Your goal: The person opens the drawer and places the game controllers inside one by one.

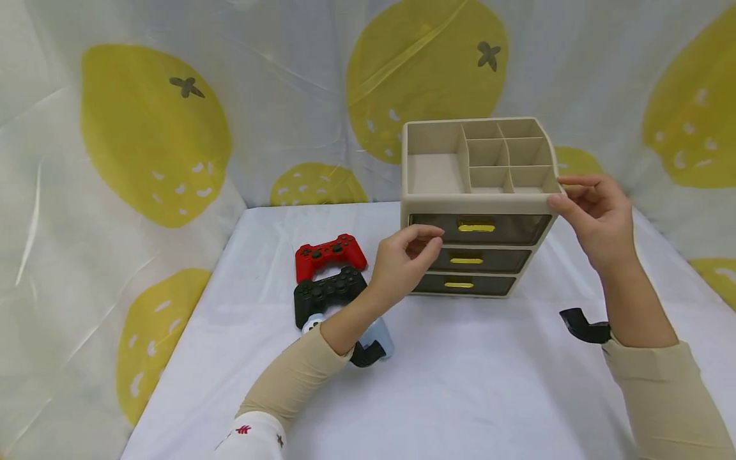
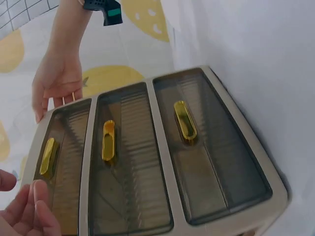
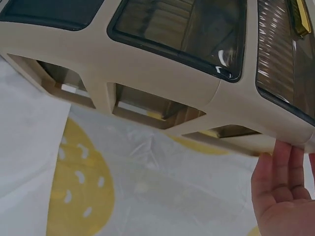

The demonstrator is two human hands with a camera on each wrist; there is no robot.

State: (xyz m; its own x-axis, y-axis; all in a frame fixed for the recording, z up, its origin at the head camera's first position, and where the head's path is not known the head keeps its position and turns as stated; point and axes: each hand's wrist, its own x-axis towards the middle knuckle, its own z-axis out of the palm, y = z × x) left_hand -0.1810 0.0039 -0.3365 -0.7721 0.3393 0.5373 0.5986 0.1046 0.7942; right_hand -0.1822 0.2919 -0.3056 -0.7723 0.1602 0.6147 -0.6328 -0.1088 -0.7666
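A beige desk organizer [image 1: 477, 204] stands on the white-covered table, with three dark see-through drawers and an open compartment tray [image 1: 437, 172] on top. All three drawers are closed, each with a gold handle [image 1: 476, 227]. My right hand [image 1: 600, 220] grips its upper right front corner, thumb at the front edge and fingers along the side. In front of the top drawer's left part is my left hand [image 1: 405, 259], its fingers loosely bent and holding nothing. The left wrist view shows those fingers [image 2: 40, 209] close to the top drawer's gold handle [image 2: 48, 156].
Left of the organizer lie a red game controller [image 1: 330, 252], a black one [image 1: 328, 291] and a light blue one [image 1: 379, 335], partly hidden under my left forearm. A lemon-print curtain [image 1: 287, 96] hangs behind the table [image 1: 437, 396] and on its left.
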